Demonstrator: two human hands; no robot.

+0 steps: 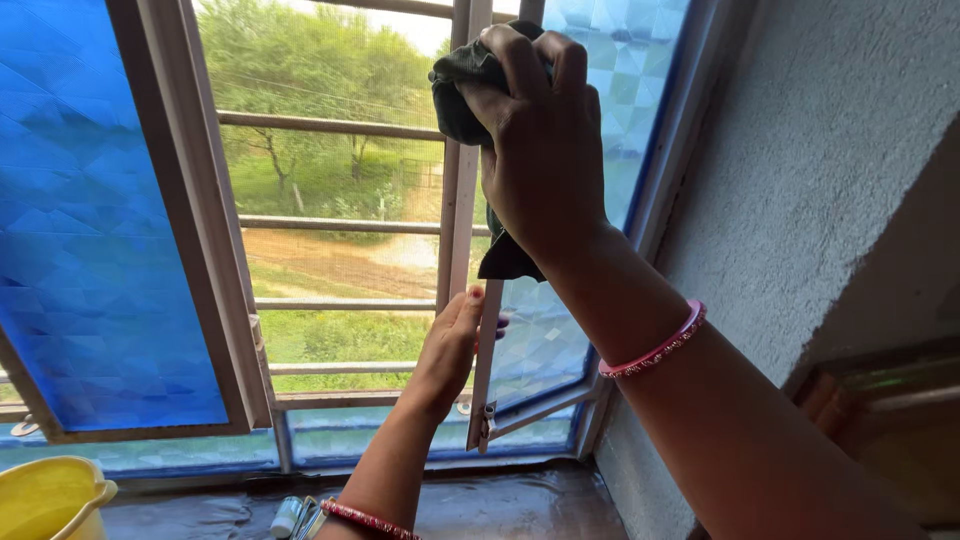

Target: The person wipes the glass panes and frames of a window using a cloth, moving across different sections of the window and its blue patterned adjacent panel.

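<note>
Head view: a dark green cloth (462, 85) is gripped in the right hand (540, 140), fingers closed around it, and pressed against the upper part of the window sash frame (487, 350). The left hand (452, 345) is held open, its fingers laid flat on the same frame lower down. A blue patterned pane (90, 230) is seen at left. A yellow bucket (50, 497) is set on the wet sill (510, 505).
</note>
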